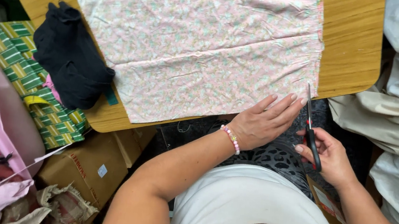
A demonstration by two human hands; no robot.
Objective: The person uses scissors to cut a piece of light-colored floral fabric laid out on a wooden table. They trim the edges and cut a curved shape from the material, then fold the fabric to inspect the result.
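Pale pink floral cotton cloth [202, 43] lies spread flat over the rounded wooden tabletop [352, 49], its gathered hem at the right near corner; left hand [265, 121] rests palm down on the cloth's near edge, fingers straight, loosely spread, gripping nothing; right hand [330, 158] curls through the handles of black-and-red scissors [310, 131], blades nearly shut, tips touching the hem; crumpled black garment [69, 61] sits at the table's left end beside the cloth.

A pale flowered cloth [206, 43] lies spread on the wooden counter [352, 44]. The left hand [265, 121] rests flat at its near edge; the right hand [330, 158] grips scissors [310, 126] pointing at the cloth's corner. A black garment [69, 56] lies beside it.
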